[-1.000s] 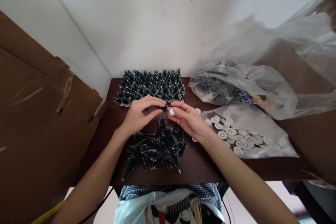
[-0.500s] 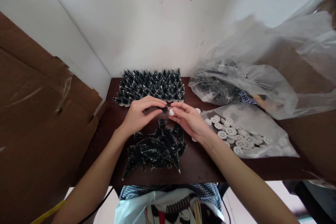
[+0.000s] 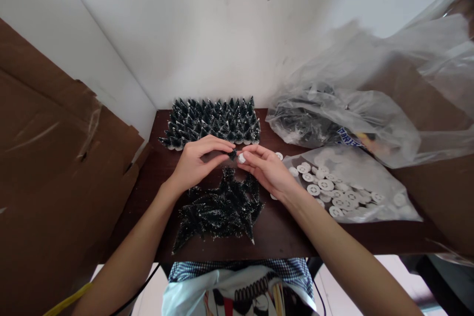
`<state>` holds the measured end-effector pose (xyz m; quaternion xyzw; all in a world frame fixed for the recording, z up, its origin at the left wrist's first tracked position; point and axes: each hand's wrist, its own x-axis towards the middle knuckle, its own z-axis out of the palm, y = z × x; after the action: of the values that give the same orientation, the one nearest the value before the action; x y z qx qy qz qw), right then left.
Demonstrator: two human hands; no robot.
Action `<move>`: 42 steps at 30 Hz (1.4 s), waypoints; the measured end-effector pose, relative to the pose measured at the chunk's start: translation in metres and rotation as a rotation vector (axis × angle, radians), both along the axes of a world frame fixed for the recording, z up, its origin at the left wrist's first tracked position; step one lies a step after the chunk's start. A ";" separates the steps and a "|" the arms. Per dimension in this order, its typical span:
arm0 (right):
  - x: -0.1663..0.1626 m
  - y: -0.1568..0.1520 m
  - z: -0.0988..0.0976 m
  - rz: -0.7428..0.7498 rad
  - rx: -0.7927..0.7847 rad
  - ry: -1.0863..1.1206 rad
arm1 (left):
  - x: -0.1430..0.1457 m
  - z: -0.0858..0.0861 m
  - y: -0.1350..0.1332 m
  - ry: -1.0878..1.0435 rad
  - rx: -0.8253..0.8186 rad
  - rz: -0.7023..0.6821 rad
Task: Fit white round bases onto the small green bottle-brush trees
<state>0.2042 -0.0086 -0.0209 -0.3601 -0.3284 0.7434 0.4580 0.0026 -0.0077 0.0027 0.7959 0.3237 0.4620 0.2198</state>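
Observation:
Between the thumb and fingers of my left hand (image 3: 198, 160) is a small dark-green miniature tree (image 3: 233, 154), mostly covered by the fingertips. My right hand (image 3: 267, 168) pinches a white round base (image 3: 242, 158) close beside the tree's end; whether the two touch I cannot tell. Just below both hands lies a loose pile of miniature trees (image 3: 222, 207) with white-flecked bristles, on their sides. Behind the hands, several rows of upright trees (image 3: 215, 121) stand on white bases against the wall.
On the right, a clear plastic bag (image 3: 370, 173) holds and spills many white bases (image 3: 326, 185). Behind it sits another clear bag (image 3: 307, 118) with dark contents. Cardboard (image 3: 55, 158) rises on the left of the dark wooden table (image 3: 281, 237), and more cardboard (image 3: 440, 192) at right.

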 end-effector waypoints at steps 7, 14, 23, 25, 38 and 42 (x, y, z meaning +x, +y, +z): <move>-0.002 0.000 0.001 -0.041 0.011 -0.021 | 0.002 0.000 0.000 0.002 0.000 0.019; -0.002 -0.001 0.003 -0.078 0.045 -0.049 | 0.001 -0.001 -0.001 0.021 -0.031 0.030; -0.001 -0.002 0.002 -0.094 0.126 -0.136 | 0.000 -0.001 0.000 0.040 -0.039 0.023; -0.001 -0.003 0.002 -0.100 0.175 -0.182 | 0.000 -0.002 0.000 0.045 -0.042 0.023; 0.001 -0.007 0.007 -0.100 0.298 -0.336 | 0.001 0.001 -0.001 0.057 -0.073 0.029; 0.000 -0.007 0.006 -0.097 0.288 -0.334 | 0.001 0.001 -0.001 0.053 -0.066 0.036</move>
<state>0.2044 -0.0156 -0.0144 -0.4245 -0.4846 0.5961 0.4792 0.0039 -0.0092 0.0036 0.7944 0.3587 0.4334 0.2290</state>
